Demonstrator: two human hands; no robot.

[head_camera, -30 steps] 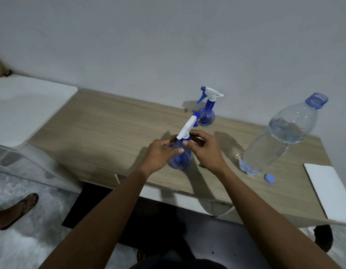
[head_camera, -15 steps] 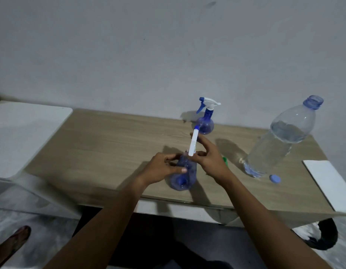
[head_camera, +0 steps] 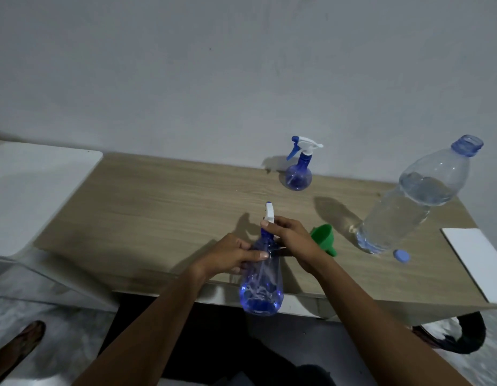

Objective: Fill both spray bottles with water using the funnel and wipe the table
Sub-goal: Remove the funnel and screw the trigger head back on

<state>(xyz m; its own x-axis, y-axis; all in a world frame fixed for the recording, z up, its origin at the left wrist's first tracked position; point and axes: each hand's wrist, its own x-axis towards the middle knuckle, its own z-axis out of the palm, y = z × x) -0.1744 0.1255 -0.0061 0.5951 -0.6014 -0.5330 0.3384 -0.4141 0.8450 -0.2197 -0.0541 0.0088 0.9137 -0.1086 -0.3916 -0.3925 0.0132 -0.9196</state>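
Now lifted, spray bottle (head_camera: 261,277) uncovers green funnel (head_camera: 324,238)

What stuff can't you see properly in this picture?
All from the head view:
- Neck of the held spray bottle: covered by the right hand, so whether its head is unscrewed is unclear.
- Green funnel: partly behind that hand.
- Left hand fingertips: behind the bottle.
- White board: cut off by the right edge.

Both hands — left hand (head_camera: 227,256), right hand (head_camera: 293,240) — grip the near spray bottle (head_camera: 262,285) above the table (head_camera: 163,207).
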